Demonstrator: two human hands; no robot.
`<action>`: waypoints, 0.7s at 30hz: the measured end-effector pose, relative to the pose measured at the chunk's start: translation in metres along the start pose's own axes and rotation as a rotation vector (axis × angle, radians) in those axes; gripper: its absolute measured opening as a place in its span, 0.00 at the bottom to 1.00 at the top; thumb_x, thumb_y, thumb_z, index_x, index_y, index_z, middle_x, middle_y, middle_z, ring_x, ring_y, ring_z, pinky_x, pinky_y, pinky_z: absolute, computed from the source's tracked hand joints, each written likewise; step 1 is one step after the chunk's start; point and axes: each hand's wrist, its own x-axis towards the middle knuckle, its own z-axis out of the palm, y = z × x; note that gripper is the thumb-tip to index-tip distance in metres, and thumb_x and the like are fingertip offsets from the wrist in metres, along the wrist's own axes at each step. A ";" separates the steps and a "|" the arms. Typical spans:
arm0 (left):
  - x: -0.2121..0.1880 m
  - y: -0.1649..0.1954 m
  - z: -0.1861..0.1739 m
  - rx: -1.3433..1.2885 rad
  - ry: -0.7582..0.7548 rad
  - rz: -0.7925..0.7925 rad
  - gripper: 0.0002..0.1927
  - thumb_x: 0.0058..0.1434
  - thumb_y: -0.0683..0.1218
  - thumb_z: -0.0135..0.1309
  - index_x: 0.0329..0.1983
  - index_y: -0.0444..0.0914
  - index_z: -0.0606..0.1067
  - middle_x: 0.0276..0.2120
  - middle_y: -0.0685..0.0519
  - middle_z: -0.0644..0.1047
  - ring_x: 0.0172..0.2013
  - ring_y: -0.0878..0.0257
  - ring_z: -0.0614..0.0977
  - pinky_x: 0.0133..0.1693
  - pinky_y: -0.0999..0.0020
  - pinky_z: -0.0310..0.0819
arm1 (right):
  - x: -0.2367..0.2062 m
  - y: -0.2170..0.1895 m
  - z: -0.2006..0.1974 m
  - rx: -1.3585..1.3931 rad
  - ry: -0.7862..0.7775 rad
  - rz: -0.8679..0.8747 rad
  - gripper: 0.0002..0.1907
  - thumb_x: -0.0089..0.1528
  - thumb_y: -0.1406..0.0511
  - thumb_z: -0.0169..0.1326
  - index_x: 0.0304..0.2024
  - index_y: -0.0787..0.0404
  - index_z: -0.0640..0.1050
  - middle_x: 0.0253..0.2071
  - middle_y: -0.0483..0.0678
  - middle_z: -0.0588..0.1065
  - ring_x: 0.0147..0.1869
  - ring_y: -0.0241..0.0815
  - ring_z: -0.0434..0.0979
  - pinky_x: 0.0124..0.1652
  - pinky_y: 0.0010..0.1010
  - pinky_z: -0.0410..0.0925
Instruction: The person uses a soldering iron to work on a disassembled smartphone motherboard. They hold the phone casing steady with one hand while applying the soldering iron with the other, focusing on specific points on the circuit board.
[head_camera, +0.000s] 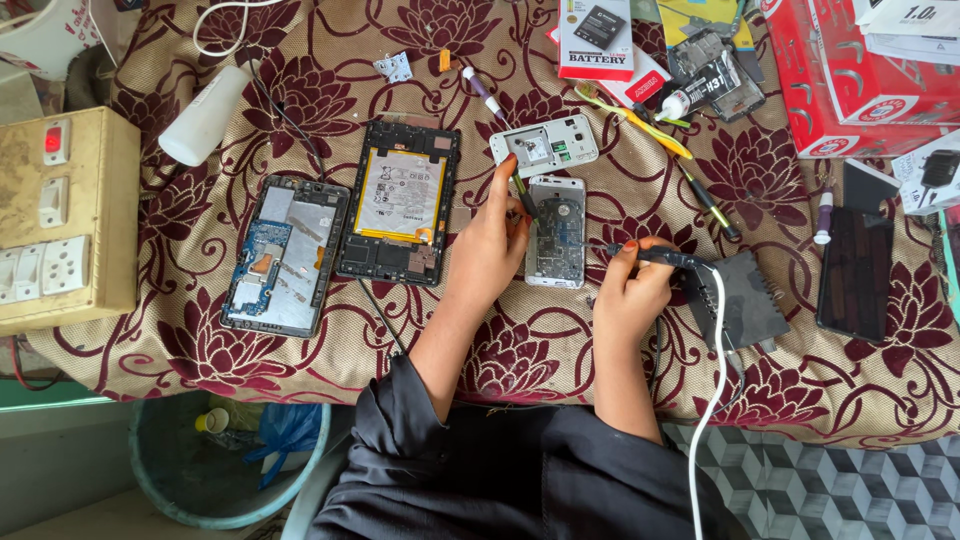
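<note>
Working over a small opened silver phone body (556, 232) that lies flat on the maroon flowered cloth (560, 340) covering the table, the person uses both hands at once. The left hand (490, 245) rests at the phone's left edge, its fingers pinched around a thin dark-handled tool (524, 196) whose tip points down into the upper part of the phone. The right hand (628, 285) sits just right of the phone, fingers closed around a black pen-shaped soldering iron (662, 257) with a white cord (712, 390) trailing down past the table edge; its tip reaches toward the middle of the phone's right side.

Just above the phone lies a white phone back shell (544, 146), inside facing up. To the left lie an opened black tablet with a pale battery (400, 203) and, beside it, a second opened device with a blue circuit board (287, 254). A white plastic bottle (206, 115) lies tilted farther up on the left, near a beige switch box (65, 220) at the table's edge. Right of the right hand sits a dark flat cover (752, 300), then a black glass screen panel (854, 270). A yellow-handled screwdriver (650, 130) lies diagonally above, and red cardboard boxes (850, 90) fill the upper right corner.
</note>
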 end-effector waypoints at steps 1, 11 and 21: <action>0.000 0.000 0.000 0.006 -0.003 -0.004 0.44 0.63 0.39 0.56 0.77 0.48 0.47 0.41 0.50 0.81 0.40 0.50 0.85 0.38 0.54 0.79 | 0.001 0.000 0.000 0.002 -0.003 0.007 0.03 0.73 0.73 0.46 0.47 0.66 0.66 0.29 0.45 0.69 0.25 0.29 0.65 0.26 0.24 0.58; 0.000 0.000 0.000 0.003 0.001 0.003 0.44 0.63 0.39 0.56 0.77 0.48 0.48 0.40 0.50 0.81 0.40 0.50 0.85 0.38 0.54 0.79 | 0.000 -0.001 0.000 0.001 0.002 0.002 0.03 0.73 0.73 0.47 0.48 0.66 0.66 0.30 0.45 0.69 0.26 0.30 0.66 0.27 0.24 0.59; 0.000 0.000 0.000 -0.009 0.007 0.008 0.44 0.63 0.39 0.56 0.77 0.48 0.48 0.41 0.49 0.81 0.40 0.49 0.85 0.38 0.54 0.79 | -0.001 -0.001 -0.001 0.037 0.005 0.040 0.03 0.74 0.72 0.47 0.49 0.65 0.66 0.30 0.44 0.67 0.27 0.29 0.64 0.28 0.25 0.58</action>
